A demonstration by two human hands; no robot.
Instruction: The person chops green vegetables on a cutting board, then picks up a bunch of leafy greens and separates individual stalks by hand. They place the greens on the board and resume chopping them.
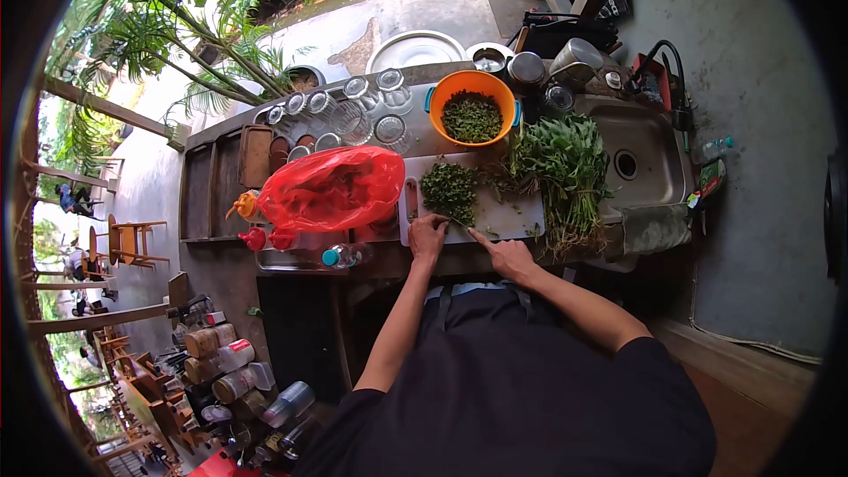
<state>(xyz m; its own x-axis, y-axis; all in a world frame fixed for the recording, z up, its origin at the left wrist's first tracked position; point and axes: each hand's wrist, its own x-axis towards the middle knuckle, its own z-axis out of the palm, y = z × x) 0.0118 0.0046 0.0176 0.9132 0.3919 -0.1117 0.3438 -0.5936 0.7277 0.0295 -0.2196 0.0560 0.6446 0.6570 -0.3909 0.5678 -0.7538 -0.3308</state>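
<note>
On a white cutting board point(517, 214), a heap of chopped leafy greens point(449, 191) lies in front of my hands. My right hand point(511, 258) is closed on a knife point(458, 223), its index finger stretched forward along it; the handle is hidden in the grip. The thin blade points left, towards my left hand point(428, 236). That hand is closed, its fingers bent together at the heap's near edge by the blade tip; what they pinch is too small to make out. Right of the board lies a large bunch of uncut greens point(565, 172), roots towards me.
Behind the board stands an orange colander point(449, 79) with chopped greens in it. A red plastic bag point(340, 190) lies at the left, with upturned glasses point(353, 119) behind it. A small bottle point(347, 255) lies at the front edge. A steel sink point(649, 150) is at the right.
</note>
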